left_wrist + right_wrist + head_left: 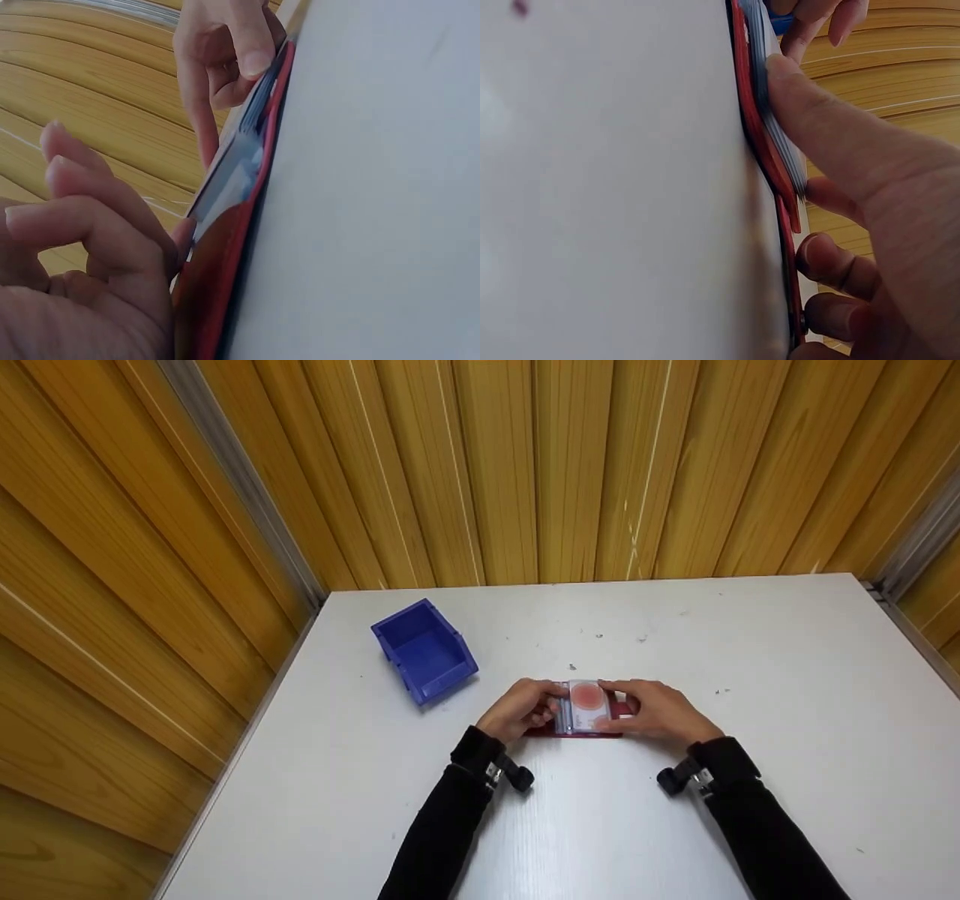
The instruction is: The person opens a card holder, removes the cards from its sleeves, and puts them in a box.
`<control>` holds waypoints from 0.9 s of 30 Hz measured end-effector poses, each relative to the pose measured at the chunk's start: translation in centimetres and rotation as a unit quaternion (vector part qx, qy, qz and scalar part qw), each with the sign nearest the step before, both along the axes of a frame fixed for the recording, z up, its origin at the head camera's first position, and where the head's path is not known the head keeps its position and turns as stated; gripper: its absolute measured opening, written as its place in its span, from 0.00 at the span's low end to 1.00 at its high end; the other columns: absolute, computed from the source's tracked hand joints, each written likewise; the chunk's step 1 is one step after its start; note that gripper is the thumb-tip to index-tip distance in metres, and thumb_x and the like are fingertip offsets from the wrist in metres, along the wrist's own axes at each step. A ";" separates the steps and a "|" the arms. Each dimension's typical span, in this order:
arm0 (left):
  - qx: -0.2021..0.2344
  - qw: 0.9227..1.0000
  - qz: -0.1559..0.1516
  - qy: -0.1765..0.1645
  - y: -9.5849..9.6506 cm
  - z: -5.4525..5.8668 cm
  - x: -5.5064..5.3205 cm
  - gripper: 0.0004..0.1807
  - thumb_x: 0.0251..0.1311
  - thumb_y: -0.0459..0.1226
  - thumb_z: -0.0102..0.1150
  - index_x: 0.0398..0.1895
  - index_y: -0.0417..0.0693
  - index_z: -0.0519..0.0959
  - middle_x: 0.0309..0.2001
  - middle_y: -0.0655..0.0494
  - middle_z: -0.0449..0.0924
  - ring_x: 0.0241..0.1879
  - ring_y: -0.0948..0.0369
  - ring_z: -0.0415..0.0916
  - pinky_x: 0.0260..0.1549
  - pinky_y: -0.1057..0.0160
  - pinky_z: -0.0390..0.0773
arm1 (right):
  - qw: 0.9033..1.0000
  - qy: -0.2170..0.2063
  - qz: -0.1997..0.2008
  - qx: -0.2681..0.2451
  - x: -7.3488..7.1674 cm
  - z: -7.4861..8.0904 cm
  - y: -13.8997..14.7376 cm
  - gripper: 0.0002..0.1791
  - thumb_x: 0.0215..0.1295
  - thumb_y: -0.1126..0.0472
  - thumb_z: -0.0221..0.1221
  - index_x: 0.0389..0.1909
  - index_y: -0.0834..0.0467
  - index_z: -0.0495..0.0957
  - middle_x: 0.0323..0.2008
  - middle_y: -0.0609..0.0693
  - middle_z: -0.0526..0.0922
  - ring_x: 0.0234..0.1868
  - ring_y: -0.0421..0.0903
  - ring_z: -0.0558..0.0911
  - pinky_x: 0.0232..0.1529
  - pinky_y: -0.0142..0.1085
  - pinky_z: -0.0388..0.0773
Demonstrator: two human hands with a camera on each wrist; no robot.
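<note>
A red card holder [611, 735] lies unfolded on the white table, with a stack of clear plastic sleeves inside. A pale card [589, 712] with pink-orange circles shows in the top sleeve. My right hand [660, 711] grips this stack from the right; its thumb [795, 82] rests on the near edge of the sleeves. From the left side my left hand [521, 709] holds the sleeves by their left part, one fingertip on the sleeve and the other fingers bent. In the left wrist view the sleeves [236, 169] stand raised from the red cover [214, 292].
A blue plastic bin [427, 656] stands behind and left of the hands. Yellow wood-grain panels [495, 472] rise behind the table and along its left side. Small dark marks dot the white table [750, 660].
</note>
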State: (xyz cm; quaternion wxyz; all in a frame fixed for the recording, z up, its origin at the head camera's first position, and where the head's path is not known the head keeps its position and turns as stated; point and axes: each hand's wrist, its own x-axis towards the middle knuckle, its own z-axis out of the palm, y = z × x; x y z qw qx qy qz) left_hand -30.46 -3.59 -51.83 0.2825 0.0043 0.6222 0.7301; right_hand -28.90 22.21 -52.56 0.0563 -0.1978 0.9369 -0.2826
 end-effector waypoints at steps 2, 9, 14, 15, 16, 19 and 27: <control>0.004 1.000 0.003 -0.007 -0.1 0.1 0.1 0.08 0.68 0.33 0.54 0.38 0.36 0.80 0.16 0.61 0.69 0.16 0.69 0.62 0.15 0.74 0.55 | 1.000 -0.001 -0.001 0.000 0.0 0.0 0.0 0.49 0.51 0.30 0.72 0.72 0.50 0.74 0.54 0.52 0.84 0.46 0.48 0.75 0.48 0.43 0.72; -0.003 1.000 0.007 -0.024 -0.4 0.4 0.3 0.20 0.70 0.35 0.50 0.52 0.25 0.81 0.15 0.62 0.68 0.16 0.71 0.62 0.15 0.75 0.56 | 1.000 -0.005 -0.004 0.003 0.1 0.1 0.1 0.49 0.52 0.29 0.72 0.72 0.49 0.74 0.53 0.52 0.83 0.46 0.48 0.75 0.47 0.42 0.71; -0.003 1.000 -0.001 -0.023 -0.2 0.4 0.4 0.15 0.70 0.34 0.50 0.45 0.28 0.81 0.15 0.62 0.67 0.16 0.71 0.61 0.15 0.75 0.56 | 1.000 -0.006 -0.006 0.000 0.0 0.0 0.0 0.49 0.51 0.30 0.73 0.72 0.48 0.74 0.42 0.50 0.82 0.42 0.47 0.74 0.42 0.40 0.68; -0.003 1.000 -0.004 -0.020 -0.2 0.4 0.4 0.13 0.70 0.33 0.50 0.43 0.30 0.80 0.15 0.61 0.67 0.16 0.70 0.61 0.15 0.75 0.55 | 1.000 -0.006 -0.008 0.001 0.0 0.0 0.0 0.49 0.50 0.30 0.73 0.72 0.48 0.75 0.39 0.49 0.80 0.40 0.46 0.73 0.41 0.39 0.67; -0.005 1.000 -0.007 -0.018 -0.1 0.4 0.4 0.11 0.69 0.33 0.50 0.40 0.32 0.80 0.15 0.61 0.67 0.16 0.70 0.61 0.15 0.75 0.55 | 1.000 -0.006 -0.010 0.002 0.0 0.0 0.0 0.49 0.50 0.30 0.73 0.72 0.48 0.75 0.35 0.48 0.78 0.39 0.46 0.72 0.40 0.39 0.66; -0.021 1.000 -0.020 -0.008 0.2 0.4 0.5 0.06 0.67 0.30 0.52 0.32 0.37 0.77 0.15 0.61 0.66 0.15 0.70 0.60 0.14 0.75 0.55 | 1.000 -0.007 -0.013 0.005 0.0 0.1 0.0 0.49 0.49 0.30 0.74 0.71 0.47 0.75 0.30 0.47 0.72 0.36 0.45 0.71 0.37 0.39 0.64; -0.101 0.993 -0.019 0.061 1.2 0.3 1.4 0.16 0.70 0.32 0.56 0.20 0.44 0.74 0.13 0.62 0.64 0.13 0.69 0.61 0.14 0.72 0.59 | 1.000 -0.009 -0.002 0.003 0.0 0.0 0.1 0.48 0.51 0.32 0.74 0.72 0.49 0.75 0.30 0.46 0.71 0.36 0.45 0.71 0.36 0.38 0.63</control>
